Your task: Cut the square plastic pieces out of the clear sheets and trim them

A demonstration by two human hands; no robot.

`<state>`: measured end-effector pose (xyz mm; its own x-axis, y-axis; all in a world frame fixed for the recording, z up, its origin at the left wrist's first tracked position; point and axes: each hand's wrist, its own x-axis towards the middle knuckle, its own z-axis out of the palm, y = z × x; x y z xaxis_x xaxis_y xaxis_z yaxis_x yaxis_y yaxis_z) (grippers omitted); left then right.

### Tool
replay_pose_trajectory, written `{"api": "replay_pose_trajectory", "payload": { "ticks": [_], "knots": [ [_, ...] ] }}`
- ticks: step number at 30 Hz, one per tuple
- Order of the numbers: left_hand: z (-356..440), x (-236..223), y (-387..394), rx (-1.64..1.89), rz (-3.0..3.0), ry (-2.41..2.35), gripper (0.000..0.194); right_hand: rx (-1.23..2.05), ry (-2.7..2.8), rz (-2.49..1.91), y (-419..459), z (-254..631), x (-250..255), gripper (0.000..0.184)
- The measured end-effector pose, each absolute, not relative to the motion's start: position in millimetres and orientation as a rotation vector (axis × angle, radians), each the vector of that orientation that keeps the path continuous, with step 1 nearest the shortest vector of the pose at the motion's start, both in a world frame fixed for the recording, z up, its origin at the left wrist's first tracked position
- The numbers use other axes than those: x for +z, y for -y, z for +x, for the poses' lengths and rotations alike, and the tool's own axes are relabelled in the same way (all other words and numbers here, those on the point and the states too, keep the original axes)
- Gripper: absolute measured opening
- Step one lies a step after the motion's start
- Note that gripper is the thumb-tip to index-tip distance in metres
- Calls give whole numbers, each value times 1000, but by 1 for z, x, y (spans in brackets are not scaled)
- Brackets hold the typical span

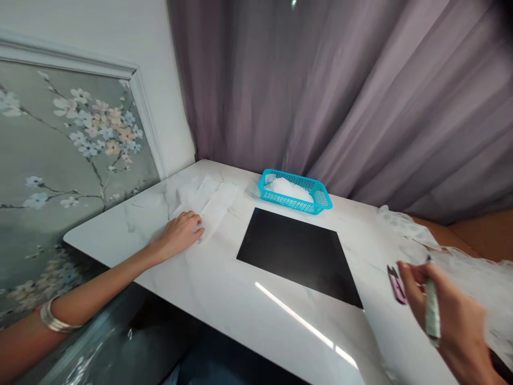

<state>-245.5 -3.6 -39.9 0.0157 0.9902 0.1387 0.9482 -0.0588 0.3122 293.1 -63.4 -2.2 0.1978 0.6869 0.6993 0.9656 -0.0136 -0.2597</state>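
My left hand (pixel 180 233) rests on the table at the left, its fingers curled over the near end of some thin white sheer fabric (pixel 218 206). The fabric lies flat in overlapping strips. At the right, my right hand (pixel 452 310) is closed around a pale green pen (pixel 433 310) with a dark tip; motion blurs it slightly. Close beside my right fingers lies a pair of pink thread snips (pixel 396 286) with dark blades. Between my hands a black rectangular mat (pixel 300 256) lies flat on the white marbled table (pixel 224 289).
A turquoise plastic basket (pixel 290 202) holding white material (pixel 289 188) stands behind the mat. White ruffled fabric (pixel 476 278) is heaped at the right edge, beside a brown surface (pixel 481 232). A purple-grey curtain (pixel 280 91) hangs behind the table; a floral wall panel (pixel 80 133) borders the left.
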Motion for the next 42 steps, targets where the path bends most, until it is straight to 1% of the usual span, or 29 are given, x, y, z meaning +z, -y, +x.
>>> {"api": "replay_pose_trajectory", "payload": {
  "ticks": [3, 6, 9, 15, 19, 22, 26, 28, 30, 32, 37, 42],
  "knots": [
    [-249, -32, -7, 564, 2074, -2008, 23, -404, 1716, -1655, 55, 247, 2, 37],
    [-260, -12, -18, 672, 1979, -1936, 20, -264, 1803, -1533, 52, 215, 9, 36],
    [-273, 18, -29, 794, 1863, -1850, 24, -121, 1854, -1418, 49, 190, 20, 37],
    [-278, 72, -36, 946, 1626, -1723, 44, 121, 1917, -1285, 37, 157, 35, 38],
    [-257, 102, -32, 1024, 1563, -1642, 44, 252, 1957, -1175, 32, 131, 45, 37],
    [-223, 118, -38, 1119, 1535, -1544, 40, 324, 1848, -1136, 30, 87, 47, 41],
    [-170, 127, -52, 1194, 1509, -1403, 33, 479, 1793, -1125, 27, 18, 31, 46],
    [-153, 127, -56, 1214, 1492, -1363, 31, 589, 1764, -1076, 23, 1, 21, 42],
    [-147, 125, -58, 1232, 1470, -1338, 29, 675, 1679, -1002, 17, 2, 15, 38],
    [-148, 123, -58, 1250, 1445, -1324, 28, 712, 1608, -950, 9, 15, 15, 38],
    [-156, 113, -56, 1281, 1396, -1289, 25, 743, 1611, -909, -10, 39, 33, 37],
    [-146, 111, -52, 1305, 1409, -1258, 21, 786, 1646, -904, -5, 24, 40, 44]
  ]
}}
